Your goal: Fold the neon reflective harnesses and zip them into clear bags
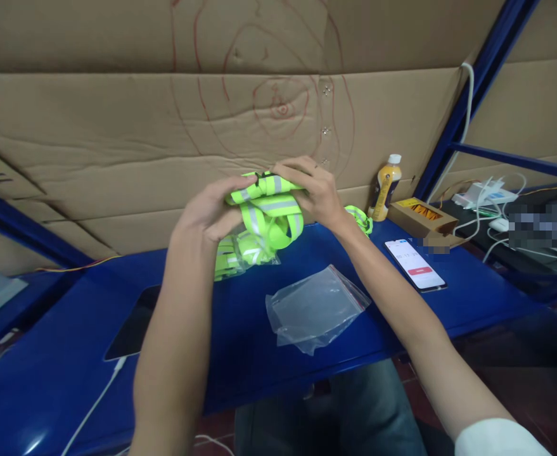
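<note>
A neon yellow-green reflective strap [273, 206] with silver bands is held up between my two hands above the blue table. My left hand [214, 206] grips its left end, thumb on top near a small black buckle. At the other end, the fingers of my right hand [311, 187] are closed over the strap. Loops of it hang down below the hands. Under them lie more yellow-green straps in clear bags [243, 253], partly hidden by the held one. Clear zip bags [316, 307] lie flat on the table nearer to me.
Behind my right wrist lies another yellow-green strap [360, 220]. A juice bottle [385, 189], an open cardboard box [421, 218] and a lit phone [415, 265] are at the right. A dark tablet [133, 326] with a white cable sits at left. Cardboard [92, 139] walls the back.
</note>
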The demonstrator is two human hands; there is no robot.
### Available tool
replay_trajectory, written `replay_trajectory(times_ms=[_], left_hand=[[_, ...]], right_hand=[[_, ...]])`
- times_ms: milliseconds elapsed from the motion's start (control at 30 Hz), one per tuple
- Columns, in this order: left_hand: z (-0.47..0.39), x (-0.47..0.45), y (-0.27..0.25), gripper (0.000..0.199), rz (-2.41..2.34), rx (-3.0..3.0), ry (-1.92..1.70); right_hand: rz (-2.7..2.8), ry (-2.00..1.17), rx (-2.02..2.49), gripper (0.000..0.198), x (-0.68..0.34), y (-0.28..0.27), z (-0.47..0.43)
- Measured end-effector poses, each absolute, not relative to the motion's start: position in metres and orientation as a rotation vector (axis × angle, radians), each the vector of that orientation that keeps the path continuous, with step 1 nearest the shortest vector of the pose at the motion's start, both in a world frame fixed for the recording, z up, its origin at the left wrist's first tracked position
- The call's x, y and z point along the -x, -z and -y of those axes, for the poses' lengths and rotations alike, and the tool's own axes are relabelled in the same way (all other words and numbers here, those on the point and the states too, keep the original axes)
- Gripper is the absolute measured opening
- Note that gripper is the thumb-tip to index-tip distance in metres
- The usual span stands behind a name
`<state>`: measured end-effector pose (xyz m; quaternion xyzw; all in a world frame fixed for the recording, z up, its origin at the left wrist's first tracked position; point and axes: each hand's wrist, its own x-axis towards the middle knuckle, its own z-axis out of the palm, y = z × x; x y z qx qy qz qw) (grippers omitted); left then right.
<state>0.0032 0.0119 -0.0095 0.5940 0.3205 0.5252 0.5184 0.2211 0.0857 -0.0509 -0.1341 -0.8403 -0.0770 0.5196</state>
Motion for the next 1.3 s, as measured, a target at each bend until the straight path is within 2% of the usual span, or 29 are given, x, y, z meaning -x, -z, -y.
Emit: replay_trajectory(times_ms=[100,233,333,433,533,633,767,867,1000,1167,1300], left_hand=[[-0.016,-0.002,0.013,0.032,-0.753,-1.379,-1.278],[-0.019,-0.003,0.015,0.055,-0.759,-1.42,-1.388],[-0.015,-0.005,0.014,0.064,-0.783,-1.734,-1.488],[-0.009,-0.011,0.012,0.06,-0.853,-2.158,-1.558],[-0.006,-0.023,0.017,0.052,-0.907,-2.372,-1.633],[-0.009,-0.035,0.025,0.045,-0.871,-2.424,-1.814],[-0.02,-0.049,0.035,0.032,-0.913,-2.469,-2.074],[-0.03,-0.055,0.037,0.047,-0.924,-2.243,-2.117],[-0.035,-0.058,0.034,0.066,-0.713,-1.719,-1.771],[-0.021,-0.047,0.018,0.045,-0.593,-1.33,-1.278],[-0.016,-0.041,0.012,0.05,-0.638,-1.194,-1.246]], right_hand=[[2.013,0.122,0.353,0.044,-0.22,0.044,-0.076],[2.07,-0.182,0.277,0.06,-0.22,0.033,-0.06],[1.992,-0.434,0.338,0.069,-0.216,0.031,-0.057],[1.913,-0.63,0.426,0.074,-0.212,0.031,-0.06],[1.832,-0.805,0.436,0.065,-0.208,0.033,-0.06],[1.64,-0.834,0.45,0.059,-0.207,0.033,-0.058],[1.524,-0.745,0.434,0.056,-0.21,0.029,-0.057],[1.489,-0.602,0.429,0.054,-0.212,0.025,-0.054],[1.503,-0.438,0.384,0.053,-0.212,0.022,-0.046],[1.696,0.004,0.402,0.054,-0.219,0.033,-0.057],[1.727,0.342,0.387,0.055,-0.218,0.049,-0.07]])
